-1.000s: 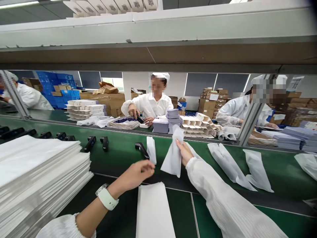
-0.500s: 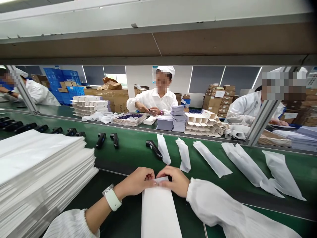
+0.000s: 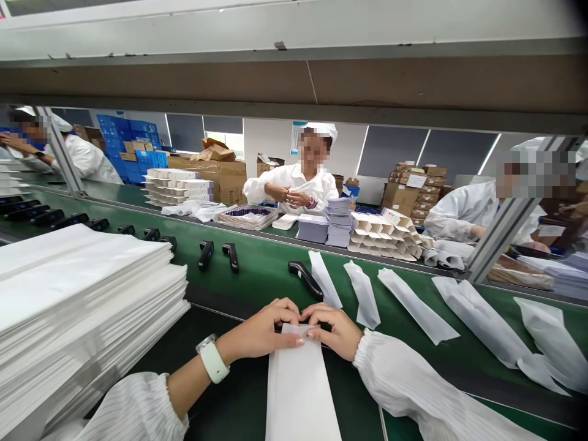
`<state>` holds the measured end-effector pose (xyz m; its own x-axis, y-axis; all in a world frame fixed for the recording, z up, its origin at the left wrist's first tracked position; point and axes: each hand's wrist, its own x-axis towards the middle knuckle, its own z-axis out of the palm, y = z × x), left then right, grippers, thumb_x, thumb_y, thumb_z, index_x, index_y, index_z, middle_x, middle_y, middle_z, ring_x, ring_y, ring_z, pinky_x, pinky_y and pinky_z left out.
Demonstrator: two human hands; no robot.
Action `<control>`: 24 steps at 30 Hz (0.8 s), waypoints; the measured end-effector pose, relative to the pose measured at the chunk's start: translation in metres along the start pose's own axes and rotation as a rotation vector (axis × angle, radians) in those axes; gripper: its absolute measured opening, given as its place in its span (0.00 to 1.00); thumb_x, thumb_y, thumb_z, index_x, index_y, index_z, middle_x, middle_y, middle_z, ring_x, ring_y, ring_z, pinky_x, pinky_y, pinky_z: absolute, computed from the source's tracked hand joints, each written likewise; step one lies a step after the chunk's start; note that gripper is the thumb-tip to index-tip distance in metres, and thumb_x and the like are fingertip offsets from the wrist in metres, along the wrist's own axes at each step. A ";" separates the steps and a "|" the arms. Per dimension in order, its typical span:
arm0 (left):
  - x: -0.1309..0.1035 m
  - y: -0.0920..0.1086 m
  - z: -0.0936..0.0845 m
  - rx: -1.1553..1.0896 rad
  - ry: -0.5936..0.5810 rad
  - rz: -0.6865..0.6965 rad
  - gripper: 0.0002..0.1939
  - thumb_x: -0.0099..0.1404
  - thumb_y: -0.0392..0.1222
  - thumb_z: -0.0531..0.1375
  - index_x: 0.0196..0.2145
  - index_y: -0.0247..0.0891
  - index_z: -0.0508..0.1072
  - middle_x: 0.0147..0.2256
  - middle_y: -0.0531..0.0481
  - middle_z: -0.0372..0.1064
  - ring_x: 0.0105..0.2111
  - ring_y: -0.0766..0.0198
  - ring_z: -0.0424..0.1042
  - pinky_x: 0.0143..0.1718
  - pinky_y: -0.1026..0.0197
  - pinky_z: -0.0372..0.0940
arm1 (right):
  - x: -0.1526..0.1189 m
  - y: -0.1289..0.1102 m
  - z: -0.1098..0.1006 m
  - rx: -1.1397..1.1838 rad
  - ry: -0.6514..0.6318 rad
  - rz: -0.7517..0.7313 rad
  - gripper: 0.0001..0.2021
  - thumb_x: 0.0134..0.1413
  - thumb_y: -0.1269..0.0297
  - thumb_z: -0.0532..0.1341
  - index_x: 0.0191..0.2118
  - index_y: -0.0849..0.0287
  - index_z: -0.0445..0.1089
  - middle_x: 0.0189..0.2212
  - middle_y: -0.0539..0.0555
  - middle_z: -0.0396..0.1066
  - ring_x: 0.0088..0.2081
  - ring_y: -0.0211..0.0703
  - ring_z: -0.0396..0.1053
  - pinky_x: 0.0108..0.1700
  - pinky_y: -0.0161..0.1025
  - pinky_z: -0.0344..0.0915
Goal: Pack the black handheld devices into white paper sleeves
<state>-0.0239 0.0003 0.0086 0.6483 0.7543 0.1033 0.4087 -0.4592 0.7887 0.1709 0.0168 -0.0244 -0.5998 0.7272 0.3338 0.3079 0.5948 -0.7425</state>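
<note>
A long green conveyor belt (image 3: 257,275) runs across the worktop, smooth and matte. At the worktop's left edge sits a tall stack of flat white bags (image 3: 82,306), thin sheets with a soft papery look. Filled white pouches (image 3: 416,297) lie slanted along the belt's right half, beside a black handheld device (image 3: 305,278). At the near edge, in the middle, lies a flat white bag (image 3: 298,386), long and rectangular. The left hand (image 3: 264,331) and the right hand (image 3: 333,331) meet at its far end, palms down, fingers curled and pinching the bag's top edge.
</note>
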 end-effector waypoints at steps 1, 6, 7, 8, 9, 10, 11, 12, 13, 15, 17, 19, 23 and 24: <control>0.000 0.000 -0.001 -0.054 -0.006 0.018 0.11 0.55 0.47 0.56 0.23 0.36 0.65 0.37 0.51 0.56 0.39 0.63 0.56 0.38 0.64 0.54 | 0.001 0.001 -0.004 0.010 -0.053 -0.006 0.09 0.44 0.62 0.58 0.20 0.61 0.64 0.38 0.53 0.65 0.42 0.41 0.61 0.44 0.37 0.56; 0.005 -0.006 0.004 -0.338 0.073 0.034 0.13 0.57 0.46 0.54 0.23 0.34 0.62 0.31 0.52 0.58 0.32 0.67 0.59 0.33 0.66 0.54 | 0.033 0.014 -0.023 0.056 0.017 0.133 0.16 0.53 0.56 0.46 0.30 0.59 0.65 0.40 0.54 0.64 0.41 0.38 0.62 0.42 0.36 0.58; 0.006 -0.009 0.005 -0.392 0.088 0.007 0.12 0.57 0.47 0.54 0.24 0.34 0.62 0.28 0.53 0.57 0.29 0.69 0.58 0.30 0.67 0.54 | 0.043 0.020 -0.024 -0.018 0.102 0.188 0.13 0.52 0.57 0.48 0.34 0.59 0.64 0.40 0.54 0.64 0.42 0.39 0.62 0.43 0.37 0.57; 0.007 -0.011 0.007 -0.422 0.103 -0.019 0.12 0.57 0.47 0.54 0.26 0.35 0.62 0.25 0.54 0.56 0.26 0.70 0.57 0.27 0.68 0.53 | 0.054 0.028 -0.024 -0.097 0.177 0.242 0.11 0.50 0.59 0.51 0.37 0.58 0.63 0.39 0.54 0.63 0.43 0.41 0.61 0.44 0.40 0.55; 0.007 -0.012 0.009 -0.420 0.114 -0.037 0.12 0.57 0.48 0.54 0.26 0.35 0.62 0.24 0.55 0.54 0.24 0.71 0.56 0.26 0.68 0.52 | 0.064 0.036 -0.024 -0.157 0.228 0.287 0.12 0.46 0.62 0.56 0.39 0.58 0.63 0.38 0.55 0.63 0.43 0.44 0.60 0.46 0.42 0.53; 0.008 -0.013 0.010 -0.390 0.124 -0.046 0.12 0.57 0.48 0.54 0.26 0.35 0.62 0.23 0.55 0.53 0.24 0.71 0.55 0.25 0.68 0.52 | 0.073 0.045 -0.022 -0.186 0.256 0.318 0.15 0.42 0.66 0.59 0.40 0.58 0.62 0.38 0.56 0.62 0.44 0.46 0.59 0.47 0.45 0.51; 0.008 -0.014 0.010 -0.343 0.132 -0.047 0.12 0.57 0.48 0.54 0.26 0.35 0.62 0.24 0.55 0.53 0.24 0.71 0.54 0.26 0.68 0.51 | 0.080 0.054 -0.020 -0.189 0.273 0.339 0.18 0.39 0.70 0.61 0.41 0.58 0.62 0.38 0.57 0.62 0.44 0.48 0.58 0.47 0.47 0.49; 0.008 -0.013 0.010 -0.295 0.137 -0.044 0.12 0.57 0.48 0.53 0.27 0.35 0.63 0.25 0.55 0.53 0.25 0.71 0.53 0.26 0.68 0.51 | 0.085 0.061 -0.018 -0.184 0.283 0.355 0.20 0.38 0.73 0.61 0.42 0.58 0.61 0.37 0.58 0.62 0.44 0.49 0.58 0.47 0.48 0.49; 0.007 -0.012 0.010 -0.268 0.131 -0.042 0.12 0.57 0.48 0.53 0.27 0.35 0.63 0.25 0.55 0.53 0.25 0.71 0.53 0.27 0.68 0.51 | 0.088 0.066 -0.017 -0.169 0.289 0.364 0.21 0.38 0.75 0.60 0.43 0.57 0.61 0.35 0.57 0.63 0.43 0.48 0.59 0.46 0.48 0.49; 0.007 -0.010 0.009 -0.297 0.105 -0.044 0.12 0.58 0.48 0.52 0.28 0.36 0.63 0.26 0.55 0.52 0.25 0.71 0.52 0.27 0.68 0.51 | 0.089 0.068 -0.019 -0.109 0.293 0.364 0.23 0.40 0.74 0.58 0.46 0.54 0.57 0.32 0.54 0.63 0.40 0.45 0.62 0.44 0.46 0.53; 0.007 -0.009 0.008 -0.368 0.098 -0.049 0.12 0.58 0.48 0.52 0.29 0.36 0.61 0.26 0.55 0.51 0.25 0.71 0.53 0.27 0.68 0.51 | 0.086 0.057 -0.027 -0.027 0.303 0.348 0.27 0.46 0.71 0.54 0.53 0.52 0.46 0.30 0.51 0.64 0.37 0.41 0.64 0.41 0.43 0.58; 0.008 -0.009 0.009 -0.420 0.106 -0.049 0.12 0.58 0.48 0.51 0.29 0.36 0.60 0.26 0.55 0.51 0.26 0.71 0.53 0.27 0.68 0.52 | 0.082 0.035 -0.038 0.210 0.319 0.270 0.31 0.49 0.67 0.52 0.55 0.49 0.33 0.30 0.49 0.63 0.35 0.39 0.66 0.37 0.41 0.62; 0.008 -0.008 0.010 -0.453 0.120 -0.027 0.11 0.58 0.48 0.52 0.30 0.36 0.60 0.26 0.55 0.52 0.26 0.71 0.53 0.27 0.68 0.52 | 0.075 -0.013 -0.047 0.841 0.333 0.079 0.36 0.42 0.64 0.59 0.53 0.39 0.35 0.28 0.45 0.63 0.35 0.41 0.67 0.33 0.43 0.64; 0.008 -0.006 0.010 -0.456 0.127 -0.021 0.11 0.58 0.47 0.52 0.30 0.36 0.61 0.26 0.55 0.52 0.26 0.71 0.53 0.27 0.69 0.51 | 0.074 -0.020 -0.045 0.907 0.321 0.074 0.36 0.41 0.65 0.60 0.52 0.38 0.37 0.27 0.45 0.63 0.34 0.42 0.67 0.33 0.43 0.65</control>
<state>-0.0153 0.0044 -0.0012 0.5473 0.8259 0.1357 0.0783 -0.2119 0.9741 0.1536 0.0739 0.0414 -0.3295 0.8914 0.3111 -0.4321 0.1505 -0.8892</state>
